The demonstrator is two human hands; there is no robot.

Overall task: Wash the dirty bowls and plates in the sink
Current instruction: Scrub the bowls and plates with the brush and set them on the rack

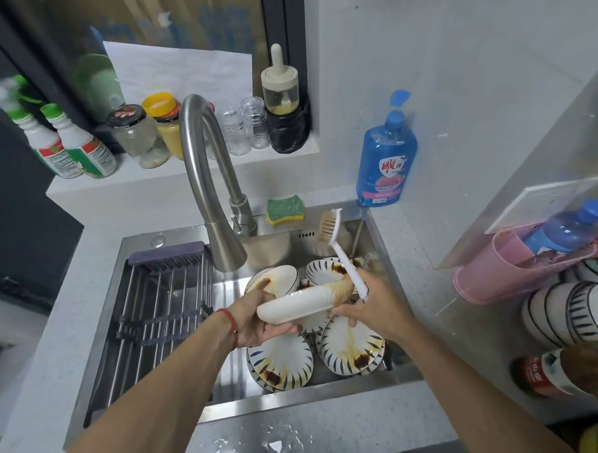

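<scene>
1. Left hand (257, 322): fingers curled under and round the left end of the raised plate (296, 303), gripping it above the sink (384, 253).
2. Right hand (373, 307): fingers wrapped round the handle of the dish brush (339, 250), bristles pointing up and away; whether it also touches the plate's right edge cannot be told.
3. Governing relation: the plate lies between the two hands, seen nearly edge-on, its long axis running left to right; the left hand carries it, the right is the nearer to its stained end; the brush head stands well above the plate, so the coming scrub, as judged, requires tipping the bristles down onto it.
4. Appearance: white underside, a brownish sauce streak at the right end.
5. Remaining work: dirty plates (281, 362) with blue-dash rims and dark sauce blotches lie directly beneath and beyond the hands; the faucet (223, 243) hangs beyond the left hand, no stream visible; the drying rack (163, 300) sits left of that hand.
</scene>
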